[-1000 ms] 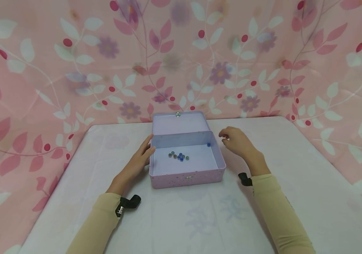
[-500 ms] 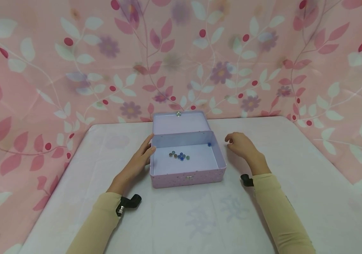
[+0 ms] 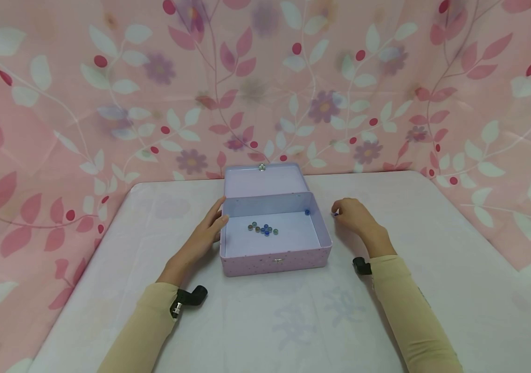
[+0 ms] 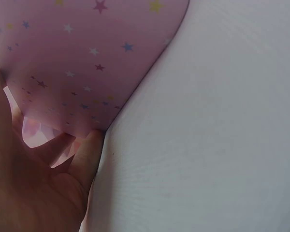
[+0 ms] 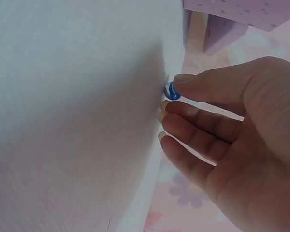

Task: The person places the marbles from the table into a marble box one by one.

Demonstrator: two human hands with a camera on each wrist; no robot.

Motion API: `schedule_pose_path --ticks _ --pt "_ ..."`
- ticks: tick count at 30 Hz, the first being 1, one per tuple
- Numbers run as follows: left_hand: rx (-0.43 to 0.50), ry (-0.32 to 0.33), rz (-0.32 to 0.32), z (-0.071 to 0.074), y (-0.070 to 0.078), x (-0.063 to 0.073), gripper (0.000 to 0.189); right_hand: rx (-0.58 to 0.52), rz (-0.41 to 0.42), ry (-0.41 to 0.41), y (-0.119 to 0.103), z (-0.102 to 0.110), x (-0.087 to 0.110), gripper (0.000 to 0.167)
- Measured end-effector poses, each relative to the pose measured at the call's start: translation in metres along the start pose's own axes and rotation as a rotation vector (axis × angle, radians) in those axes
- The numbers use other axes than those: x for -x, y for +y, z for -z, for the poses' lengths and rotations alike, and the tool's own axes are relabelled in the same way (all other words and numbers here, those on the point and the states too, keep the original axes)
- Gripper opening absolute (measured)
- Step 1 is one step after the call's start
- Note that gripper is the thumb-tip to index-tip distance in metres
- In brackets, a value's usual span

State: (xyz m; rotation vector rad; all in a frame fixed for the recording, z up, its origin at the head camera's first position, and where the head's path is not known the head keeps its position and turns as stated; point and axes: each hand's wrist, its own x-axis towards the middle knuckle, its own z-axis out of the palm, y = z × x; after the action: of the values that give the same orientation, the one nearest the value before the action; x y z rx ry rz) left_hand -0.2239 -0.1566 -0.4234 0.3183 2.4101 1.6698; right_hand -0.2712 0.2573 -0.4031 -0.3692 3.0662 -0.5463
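A pink-lilac tin box (image 3: 251, 266) with a star print stands at mid table, its lid (image 3: 265, 181) raised at the back. Inside, several glass marbles (image 3: 267, 233) lie clustered left of centre, and one blue marble (image 3: 307, 212) sits in the far right corner. My left hand (image 3: 197, 243) rests along the box's left side, its fingers fairly straight against the outer wall. Beyond the right wall, my right hand (image 3: 355, 215) pinches a blue-and-white marble (image 5: 171, 91) between thumb and index finger, low at the tablecloth. The other right fingers curve loosely beneath.
A white cloth (image 3: 265, 326) covers the table. Behind it and along both sides hangs a pink flowered curtain (image 3: 265, 103). A small metal clasp (image 3: 277, 260) is on the box's front. Black camera mounts (image 3: 191, 296) sit at both wrists.
My right hand has moved down and slightly right, away from the box to the tablecloth, and a blue marble now shows at its fingertips. The left hand and box stay put.
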Motion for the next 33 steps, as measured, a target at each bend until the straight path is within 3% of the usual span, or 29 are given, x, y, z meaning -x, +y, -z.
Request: schedule_pose_path --ticks 8,21,33 --pt "-0.009 0.019 -0.027 -0.002 -0.002 -0.001 0.06 0.008 0.033 -0.009 0.001 0.0 0.001 0.023" --pt "-0.004 0.011 -0.025 -0.001 -0.003 0.001 0.06 -0.013 -0.011 -0.073 -0.006 0.003 0.004 0.019" --pt "-0.006 0.015 -0.018 -0.001 -0.002 0.0 0.061 -0.009 0.054 0.037 -0.017 0.022 0.005 0.02"
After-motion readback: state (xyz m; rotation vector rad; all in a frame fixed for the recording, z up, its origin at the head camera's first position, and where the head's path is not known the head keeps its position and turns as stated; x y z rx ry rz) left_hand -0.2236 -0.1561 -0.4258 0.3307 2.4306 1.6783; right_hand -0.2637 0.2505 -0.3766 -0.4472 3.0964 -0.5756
